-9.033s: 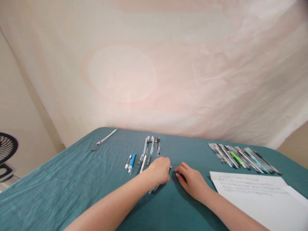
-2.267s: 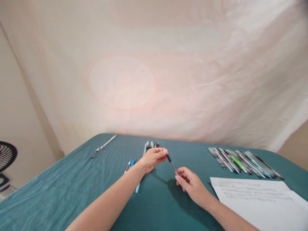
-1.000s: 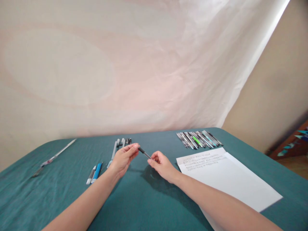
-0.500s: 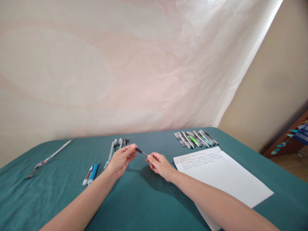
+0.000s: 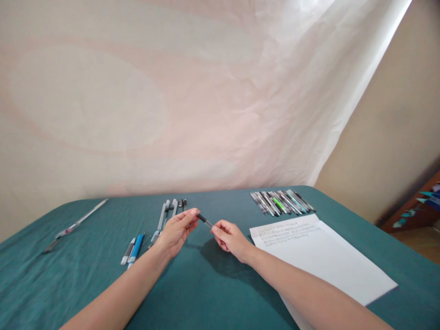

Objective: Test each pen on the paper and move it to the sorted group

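A thin pen (image 5: 205,220) with a dark grip and a clear-looking barrel is held slantwise above the table, spanning both hands. My left hand (image 5: 178,231) is closed in a pinch at its dark upper-left end. The fingers of my right hand (image 5: 229,237) are closed round the lower-right part, which they hide. Just behind my left hand lie several grey and clear pens (image 5: 161,215), partly covered by it. A blue pen (image 5: 136,250) and a grey-and-white pen (image 5: 128,251) rest left of my left forearm.
Several pens in a row (image 5: 280,203), one bright green, lie at the back right. White paper sheets (image 5: 330,256) with handwriting at the top lie under my right forearm. A long thin clear item (image 5: 80,221) is at the far left. Green cloth covers the table (image 5: 206,298).
The view has shifted slightly, so the whole scene sits a little to the right and lower. Both hands keep hold of the pen in nearly the same pose.
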Available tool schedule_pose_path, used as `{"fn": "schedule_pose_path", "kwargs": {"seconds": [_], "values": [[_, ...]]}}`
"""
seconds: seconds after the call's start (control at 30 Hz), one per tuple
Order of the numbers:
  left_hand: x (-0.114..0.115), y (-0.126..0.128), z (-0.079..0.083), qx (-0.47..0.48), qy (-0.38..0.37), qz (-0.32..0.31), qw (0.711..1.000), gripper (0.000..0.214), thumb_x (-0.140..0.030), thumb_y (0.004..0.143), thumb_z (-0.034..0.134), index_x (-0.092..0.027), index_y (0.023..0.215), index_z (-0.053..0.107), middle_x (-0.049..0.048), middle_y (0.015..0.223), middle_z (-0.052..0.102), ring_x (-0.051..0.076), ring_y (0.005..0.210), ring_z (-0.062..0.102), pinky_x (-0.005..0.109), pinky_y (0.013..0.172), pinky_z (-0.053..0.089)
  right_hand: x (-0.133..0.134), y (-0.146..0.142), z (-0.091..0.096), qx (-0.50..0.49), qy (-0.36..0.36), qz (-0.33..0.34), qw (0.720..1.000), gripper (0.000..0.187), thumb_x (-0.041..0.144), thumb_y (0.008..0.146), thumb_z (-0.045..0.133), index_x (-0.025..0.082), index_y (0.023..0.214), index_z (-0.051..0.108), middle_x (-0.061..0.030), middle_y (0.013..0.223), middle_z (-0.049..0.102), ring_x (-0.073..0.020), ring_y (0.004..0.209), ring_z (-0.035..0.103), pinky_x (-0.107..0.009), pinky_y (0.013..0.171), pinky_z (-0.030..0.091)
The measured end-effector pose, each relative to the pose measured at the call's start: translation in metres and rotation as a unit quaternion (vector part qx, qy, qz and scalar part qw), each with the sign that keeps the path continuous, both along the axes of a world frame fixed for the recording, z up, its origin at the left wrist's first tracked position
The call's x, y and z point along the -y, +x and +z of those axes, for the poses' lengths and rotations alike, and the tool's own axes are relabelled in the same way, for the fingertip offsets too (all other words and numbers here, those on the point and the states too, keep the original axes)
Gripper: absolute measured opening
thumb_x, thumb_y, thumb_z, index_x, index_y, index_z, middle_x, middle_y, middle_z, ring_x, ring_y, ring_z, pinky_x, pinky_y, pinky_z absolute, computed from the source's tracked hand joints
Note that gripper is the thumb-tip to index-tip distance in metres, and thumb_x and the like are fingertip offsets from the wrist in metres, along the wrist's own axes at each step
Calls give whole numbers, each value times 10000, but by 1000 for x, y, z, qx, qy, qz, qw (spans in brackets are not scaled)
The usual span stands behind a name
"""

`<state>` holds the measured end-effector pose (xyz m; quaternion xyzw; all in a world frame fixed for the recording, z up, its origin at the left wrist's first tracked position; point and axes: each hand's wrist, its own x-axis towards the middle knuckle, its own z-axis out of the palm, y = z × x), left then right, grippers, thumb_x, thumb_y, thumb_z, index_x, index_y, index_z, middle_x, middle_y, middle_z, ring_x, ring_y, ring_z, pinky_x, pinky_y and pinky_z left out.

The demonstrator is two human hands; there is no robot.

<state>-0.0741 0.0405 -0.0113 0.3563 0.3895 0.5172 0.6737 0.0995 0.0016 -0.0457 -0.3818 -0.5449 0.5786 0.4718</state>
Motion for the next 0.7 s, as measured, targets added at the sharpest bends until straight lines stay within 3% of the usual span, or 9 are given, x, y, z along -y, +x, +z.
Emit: {"fn": "schedule_pose_path", "kwargs": {"seconds": [0.13,0.23,0.43,0.53,0.6,0.63,0.7], "values": [[-2,1,-4,65,-45,12,997,50,-159,746,628,-149,784,659,14,733,671,57,595,615,118,579,515,5,1,9,-29,43,-37,998,334,366,704,634,200,964,505,72,590,497,-36,395,361,-164,361,267],[3,7,-9,120,-80,7,990,46,-139,772,596,-131,774,641,19,693,661,58,573,616,117,569,522,12,0,15,-47,87,-79,992,342,346,710,633,205,1004,532,39,652,537,-58,458,425,-182,395,318],[33,30,-8,143,-86,-104,980,103,-174,790,583,-120,866,627,56,834,672,81,721,635,140,689,512,15,6,37,47,143,-90,984,324,415,803,506,205,1030,603,-11,691,594,-86,499,479,-204,413,371],[48,38,-4,72,-31,-167,983,278,-305,789,581,-152,1021,590,96,989,647,138,840,625,240,782,495,10,27,58,71,173,-143,972,349,432,821,468,195,1043,594,-27,744,618,-86,500,486,-207,420,385],[56,40,-3,-26,45,-222,974,338,-351,765,596,-165,1047,576,109,1006,640,180,891,612,305,829,468,7,50,66,97,180,-178,962,347,444,809,476,181,1002,597,-26,733,620,-87,484,485,-208,415,382],[59,41,-4,-87,97,-244,961,343,-358,754,604,-172,1041,579,107,1003,640,193,912,603,323,847,453,6,65,66,126,179,-188,957,330,444,783,515,176,953,605,-14,691,609,-87,471,486,-206,411,377],[65,41,-7,-223,220,-275,909,336,-360,742,608,-195,1034,588,95,1032,629,207,963,574,342,883,423,8,98,59,189,161,-228,942,297,442,741,568,170,854,600,24,556,548,-87,432,464,-201,398,352]]}}
